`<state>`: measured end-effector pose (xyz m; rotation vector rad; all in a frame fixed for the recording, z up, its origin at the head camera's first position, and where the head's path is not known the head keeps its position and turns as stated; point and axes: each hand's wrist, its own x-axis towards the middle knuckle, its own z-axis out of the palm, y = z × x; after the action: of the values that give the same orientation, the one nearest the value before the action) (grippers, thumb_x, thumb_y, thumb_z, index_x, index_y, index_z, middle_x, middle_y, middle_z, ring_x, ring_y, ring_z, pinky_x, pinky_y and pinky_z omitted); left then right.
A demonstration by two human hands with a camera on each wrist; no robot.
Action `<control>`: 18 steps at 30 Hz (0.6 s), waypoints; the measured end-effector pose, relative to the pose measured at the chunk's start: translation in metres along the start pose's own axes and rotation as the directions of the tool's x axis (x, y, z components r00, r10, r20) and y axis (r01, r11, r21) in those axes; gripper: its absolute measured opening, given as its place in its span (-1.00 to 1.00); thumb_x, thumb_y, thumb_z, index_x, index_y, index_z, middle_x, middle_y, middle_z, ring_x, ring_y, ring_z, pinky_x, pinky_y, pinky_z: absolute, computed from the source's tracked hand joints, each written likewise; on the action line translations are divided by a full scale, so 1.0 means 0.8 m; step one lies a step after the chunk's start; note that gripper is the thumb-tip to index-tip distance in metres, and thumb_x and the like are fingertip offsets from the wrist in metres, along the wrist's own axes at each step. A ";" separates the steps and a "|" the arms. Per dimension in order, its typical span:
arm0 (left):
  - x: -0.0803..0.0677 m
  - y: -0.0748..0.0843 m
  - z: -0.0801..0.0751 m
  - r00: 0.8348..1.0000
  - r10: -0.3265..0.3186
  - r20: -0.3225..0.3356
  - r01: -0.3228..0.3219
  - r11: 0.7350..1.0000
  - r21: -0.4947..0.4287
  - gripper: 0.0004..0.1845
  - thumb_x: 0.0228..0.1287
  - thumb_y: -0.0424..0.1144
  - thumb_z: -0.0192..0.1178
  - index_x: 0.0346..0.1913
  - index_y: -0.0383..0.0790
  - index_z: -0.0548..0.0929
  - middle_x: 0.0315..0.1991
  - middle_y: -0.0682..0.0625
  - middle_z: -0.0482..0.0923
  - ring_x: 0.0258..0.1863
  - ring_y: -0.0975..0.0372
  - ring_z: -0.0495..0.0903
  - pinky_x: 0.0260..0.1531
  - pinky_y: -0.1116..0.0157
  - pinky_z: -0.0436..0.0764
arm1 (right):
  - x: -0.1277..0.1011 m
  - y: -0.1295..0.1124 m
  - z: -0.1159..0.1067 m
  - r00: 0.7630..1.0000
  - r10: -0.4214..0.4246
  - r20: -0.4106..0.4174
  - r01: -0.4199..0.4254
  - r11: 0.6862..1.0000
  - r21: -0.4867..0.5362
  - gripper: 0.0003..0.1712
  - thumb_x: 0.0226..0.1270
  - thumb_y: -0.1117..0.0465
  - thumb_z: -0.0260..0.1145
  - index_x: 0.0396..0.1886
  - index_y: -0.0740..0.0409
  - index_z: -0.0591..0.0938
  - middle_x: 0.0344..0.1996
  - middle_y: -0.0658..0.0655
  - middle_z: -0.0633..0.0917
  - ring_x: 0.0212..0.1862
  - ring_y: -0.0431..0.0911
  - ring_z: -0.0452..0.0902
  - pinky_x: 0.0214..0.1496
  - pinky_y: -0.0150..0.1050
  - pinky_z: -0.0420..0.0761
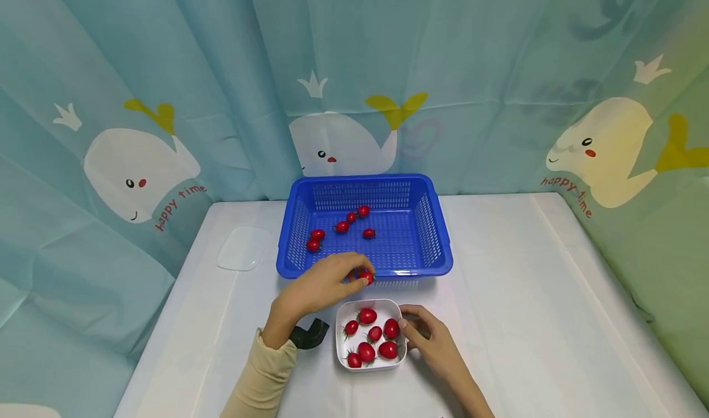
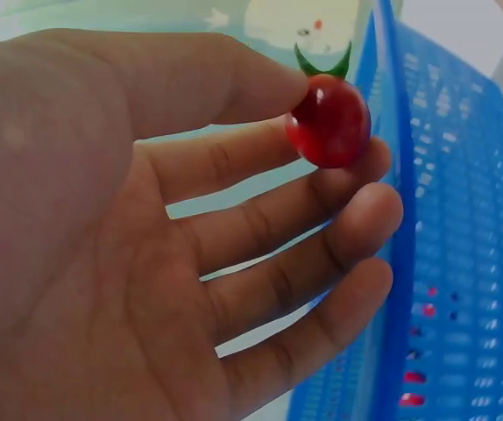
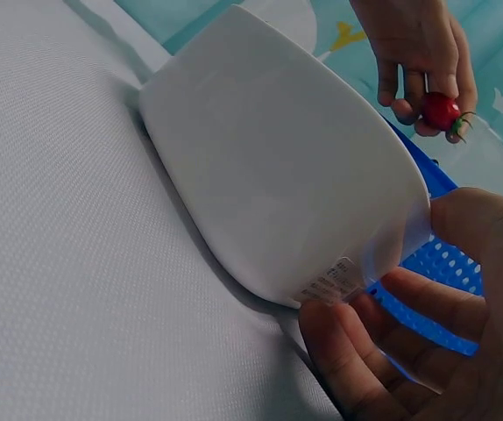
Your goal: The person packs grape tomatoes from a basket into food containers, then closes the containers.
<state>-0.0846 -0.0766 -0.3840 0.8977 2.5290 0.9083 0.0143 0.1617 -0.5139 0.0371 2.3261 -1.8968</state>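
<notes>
My left hand (image 1: 327, 281) pinches a red cherry tomato (image 2: 330, 121) with a green stem between thumb and fingertips, over the near rim of the blue basket (image 1: 446, 261). In the head view, several cherry tomatoes (image 1: 342, 227) lie on the basket's floor, mostly toward its left. A small white container (image 1: 346, 308) stands in front of it and holds several more tomatoes (image 1: 367, 351). At that container's right side is my right hand (image 1: 434, 343), gripping it with the thumb at the rim and fingers against the wall. A printed label (image 3: 332, 279) shows on the wall.
A clear plastic lid (image 1: 244, 249) lies on the white table (image 1: 509, 307) left of the basket. Beside the left wrist is a black curved object (image 1: 310, 334), partly hidden by the sleeve. A blue curtain (image 1: 232, 98) with whale prints hangs behind the table.
</notes>
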 end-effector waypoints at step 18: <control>0.007 -0.018 0.023 0.943 0.089 0.322 -0.027 0.981 -0.193 -0.79 0.52 -0.15 0.20 0.09 -0.04 0.71 -0.13 0.15 0.67 -0.12 0.37 0.57 -0.03 0.41 0.60 | 0.000 -0.004 -0.003 1.000 0.006 0.024 -0.006 1.000 0.011 -0.58 0.53 0.16 0.31 0.26 0.26 0.60 -0.10 0.31 0.77 -0.20 -0.23 0.69 -0.27 -0.29 0.73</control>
<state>-0.0872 -0.0734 -0.4076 0.9782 2.1076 0.9087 0.0141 0.1631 -0.5103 0.0225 2.2979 -1.8970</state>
